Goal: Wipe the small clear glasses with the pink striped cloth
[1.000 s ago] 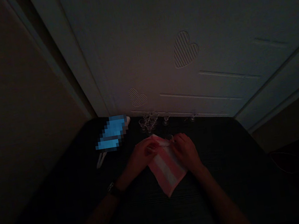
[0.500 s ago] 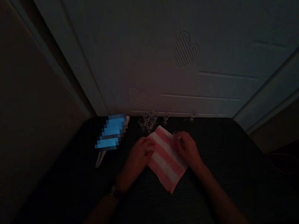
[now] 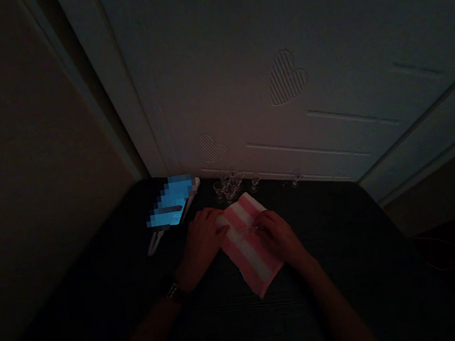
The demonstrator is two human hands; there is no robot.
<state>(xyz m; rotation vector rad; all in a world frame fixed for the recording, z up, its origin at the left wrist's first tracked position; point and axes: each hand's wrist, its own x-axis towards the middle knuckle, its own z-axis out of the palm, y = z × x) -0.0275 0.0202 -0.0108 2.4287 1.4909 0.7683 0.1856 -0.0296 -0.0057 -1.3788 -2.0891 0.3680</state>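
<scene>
A pink and white striped cloth lies flat on the dark table between my hands. My right hand is over the cloth's right part, its fingers closed on a small clear glass that lies over the stripes. At the cloth's upper left edge rests my left hand, fingers apart and curved, with nothing seen in it. Several small stemmed glasses stand in a group behind the cloth. One more glass is just to their right, and another stands farther right.
A lit tablet or phone, its screen blurred, stands on a white holder at the back left of the dark table. Behind the table rises a pale panel with raised hearts. The scene is very dim.
My right hand has moved left over the cloth, bringing the small glass from the right edge to the middle. My left hand has shifted slightly left. The view has shifted a little.
</scene>
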